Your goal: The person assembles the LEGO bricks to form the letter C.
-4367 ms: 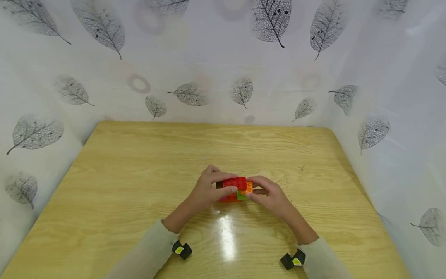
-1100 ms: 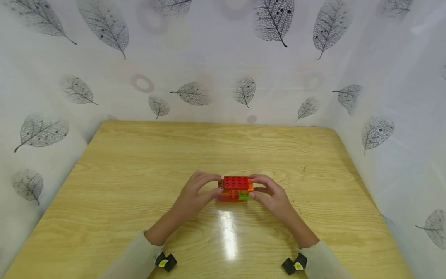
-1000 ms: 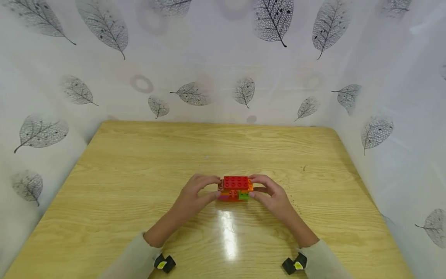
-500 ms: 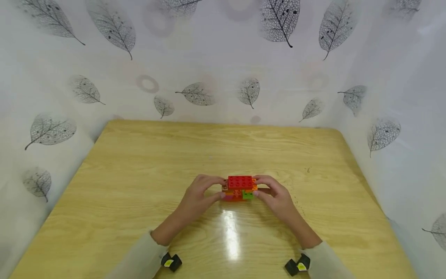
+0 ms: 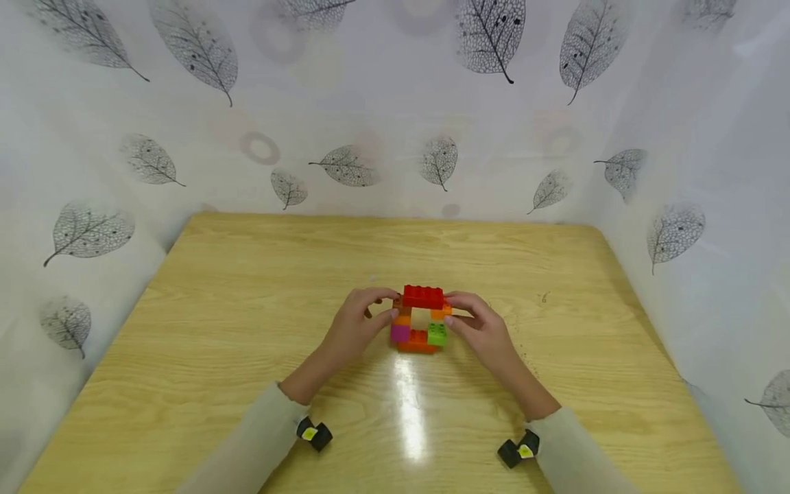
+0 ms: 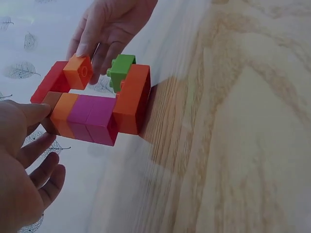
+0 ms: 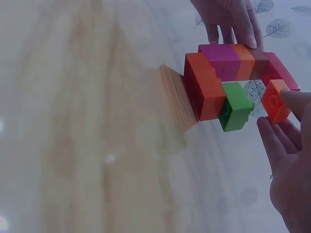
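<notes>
Building bricks form a ring-shaped block structure in the middle of the table. An orange-red brick (image 6: 132, 99) is its base. Purple bricks (image 6: 91, 118), an orange one and a brown brick (image 7: 259, 66) make the left side. A red brick (image 5: 422, 296) spans the top. A green brick (image 7: 235, 107) sits on the base at right. Above it, separated by a gap, an orange brick (image 7: 277, 101) hangs under the red one. My left hand (image 5: 354, 322) pinches the brown brick at the upper left. My right hand (image 5: 484, 333) pinches the orange brick at the upper right.
A wooden table (image 5: 278, 274) bears the structure. Leaf-patterned white cloth (image 5: 370, 103) rises behind the table and along both sides. Black wrist devices (image 5: 314, 433) hang at both sleeves.
My left hand has gone from the red brick's top to the structure's left end. Just now the red brick and both hands have shifted away from me, showing the opening in the ring.
</notes>
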